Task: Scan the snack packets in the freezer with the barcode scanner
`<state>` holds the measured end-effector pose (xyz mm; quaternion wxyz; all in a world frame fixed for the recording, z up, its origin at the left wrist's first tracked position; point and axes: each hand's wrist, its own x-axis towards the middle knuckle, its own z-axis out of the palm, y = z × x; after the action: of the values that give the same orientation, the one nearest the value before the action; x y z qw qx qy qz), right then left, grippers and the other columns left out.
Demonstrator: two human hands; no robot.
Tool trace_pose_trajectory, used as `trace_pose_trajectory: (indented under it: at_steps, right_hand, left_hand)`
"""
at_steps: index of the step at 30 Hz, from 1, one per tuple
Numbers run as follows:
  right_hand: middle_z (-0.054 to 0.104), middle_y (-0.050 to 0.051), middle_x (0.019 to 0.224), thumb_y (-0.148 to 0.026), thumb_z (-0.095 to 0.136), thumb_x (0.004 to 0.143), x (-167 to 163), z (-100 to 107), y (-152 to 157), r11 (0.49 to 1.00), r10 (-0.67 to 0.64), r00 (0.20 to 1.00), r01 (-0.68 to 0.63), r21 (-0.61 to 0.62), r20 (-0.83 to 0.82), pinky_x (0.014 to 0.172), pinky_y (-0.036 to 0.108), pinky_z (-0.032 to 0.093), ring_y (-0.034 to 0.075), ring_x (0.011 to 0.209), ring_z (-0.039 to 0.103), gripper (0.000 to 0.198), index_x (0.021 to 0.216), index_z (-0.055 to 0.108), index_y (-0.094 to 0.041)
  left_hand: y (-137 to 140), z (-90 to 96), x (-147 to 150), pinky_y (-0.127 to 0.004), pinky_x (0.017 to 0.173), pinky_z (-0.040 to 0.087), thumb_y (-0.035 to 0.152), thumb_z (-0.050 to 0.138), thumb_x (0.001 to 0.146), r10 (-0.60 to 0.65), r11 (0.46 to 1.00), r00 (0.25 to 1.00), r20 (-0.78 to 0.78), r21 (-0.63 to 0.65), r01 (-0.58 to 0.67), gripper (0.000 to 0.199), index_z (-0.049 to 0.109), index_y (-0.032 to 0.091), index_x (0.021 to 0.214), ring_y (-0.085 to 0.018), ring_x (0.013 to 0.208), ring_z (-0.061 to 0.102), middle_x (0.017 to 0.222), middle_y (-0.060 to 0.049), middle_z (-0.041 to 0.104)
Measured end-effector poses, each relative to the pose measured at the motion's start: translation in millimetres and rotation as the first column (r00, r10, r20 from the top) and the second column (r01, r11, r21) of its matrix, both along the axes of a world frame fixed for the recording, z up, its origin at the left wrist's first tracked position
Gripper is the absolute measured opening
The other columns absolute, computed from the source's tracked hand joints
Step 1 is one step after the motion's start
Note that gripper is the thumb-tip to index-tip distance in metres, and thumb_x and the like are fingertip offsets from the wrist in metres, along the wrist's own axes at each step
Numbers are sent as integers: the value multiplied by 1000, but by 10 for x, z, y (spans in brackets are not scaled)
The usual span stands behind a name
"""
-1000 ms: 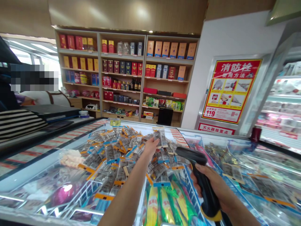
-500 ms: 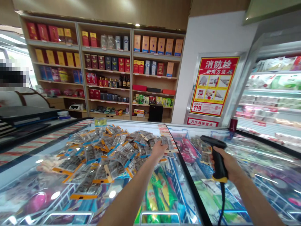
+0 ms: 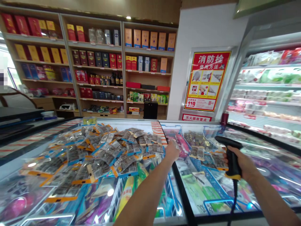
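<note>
My right hand [image 3: 243, 161] grips a black and yellow barcode scanner [image 3: 232, 160] by its handle, its head pointing left and its cable hanging down. My left hand [image 3: 172, 151] is over the dark divider between two glass freezer lids. Its fingers are curled together, with a pale, blurry, see-through bit at their tips that I cannot make out. Left of it, a big heap of small clear snack packets [image 3: 113, 149] with orange or blue ends lies on the glass. Between my hands, a loose packet [image 3: 198, 153] and another packet [image 3: 218, 160] lie on the right lid.
Baskets of frozen goods show beneath the glass, including green and yellow bags [image 3: 127, 191]. Behind stand shelves of boxed bottles [image 3: 101, 59]. A red poster [image 3: 207, 81] hangs on the wall. An upright chiller [image 3: 270, 81] stands at right, and a dark red cylinder [image 3: 224, 121] nearby.
My left hand has moved right, off the heap's edge to the divider. The scanner in my right hand has shifted right in view. The view has turned to the right.
</note>
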<state>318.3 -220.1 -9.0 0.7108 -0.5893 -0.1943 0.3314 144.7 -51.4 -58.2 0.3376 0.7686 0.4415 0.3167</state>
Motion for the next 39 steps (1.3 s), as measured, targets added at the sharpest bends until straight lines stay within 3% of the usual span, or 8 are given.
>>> trace_pose_trajectory:
  at_steps: [5,11,18,23,28,33,36,39]
  right_hand:
    - [50,-2,42,-25,50,73,144,-73,-42,996,-68,997,69,-64,31,30,20,39,9,33,47,7,69,51,-18]
    - [52,-1,43,-25,54,70,59,-107,14,994,-74,995,79,-74,59,31,20,40,10,33,48,8,70,52,-18]
    - [51,-2,46,-26,52,70,-156,-146,92,999,36,999,-36,-9,26,32,20,39,10,35,47,8,72,51,-18]
    - [52,-2,49,-27,52,71,-503,-67,226,986,161,986,-160,38,-30,34,20,40,10,38,48,10,74,51,-18]
    - [52,-2,49,-30,50,73,-884,2,347,958,285,953,-280,67,-104,33,19,39,9,38,47,13,75,51,-17]
    - [52,-2,50,-31,50,73,-1045,16,338,947,317,941,-308,89,-116,34,19,39,9,39,47,14,71,49,-17]
    - [52,-2,51,-32,50,73,-1140,33,288,946,324,940,-318,66,-107,34,19,39,9,39,47,15,70,50,-17]
    - [53,-1,52,-32,51,72,-1288,55,254,935,355,928,-353,42,-109,34,20,39,8,38,47,17,67,50,-16]
  left_hand:
    - [89,-26,-405,-39,99,23,20,43,74,85,882,952,-294,467,65,44,42,15,118,-23,122,28,132,-12,33]
    - [355,-76,-707,-50,96,15,45,33,79,159,852,811,-563,494,175,45,53,19,110,-29,120,30,128,-11,41]
    - [422,-68,-866,-46,95,18,41,37,78,167,809,826,-538,554,197,37,55,21,104,-26,113,38,119,-8,49]
    - [520,104,-837,-34,84,33,35,41,77,265,877,876,-402,479,-46,32,54,14,97,-23,98,48,99,-13,56]
    - [666,191,-720,-39,87,29,21,49,71,372,897,895,-245,344,-279,21,56,10,88,-28,100,47,93,-18,58]
    - [762,229,-714,-41,87,30,12,53,66,293,951,940,-178,161,-265,10,57,12,75,-29,100,49,93,-17,59]
    - [821,304,-786,-36,83,36,8,56,62,249,961,953,173,-164,-221,7,54,14,66,-25,97,52,85,-10,61]
    - [807,370,-880,-28,71,44,9,52,68,267,929,850,454,-356,-102,7,52,15,71,-16,80,58,77,-5,60]
